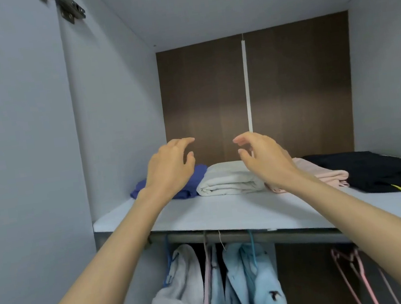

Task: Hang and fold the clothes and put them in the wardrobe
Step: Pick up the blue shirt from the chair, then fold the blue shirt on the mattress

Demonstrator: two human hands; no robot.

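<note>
On the wardrobe shelf [227,212] lie folded clothes in a row: a blue one [199,177], a white one [226,179], a pink one [324,173] and a black one with yellow print [380,169]. My left hand [168,166] hovers above the blue and white pieces, fingers loosely curved, holding nothing. My right hand [263,156] hovers over the white and pink pieces, likewise empty. Under the shelf a rail [256,232] carries a grey-white garment [177,290] and a light blue garment [251,277] on hangers.
The wardrobe's left wall [112,112] and open door with a hinge [68,6] stand at the left. A brown back panel [288,89] closes the shelf space. Empty pink hangers [352,267] hang at the lower right.
</note>
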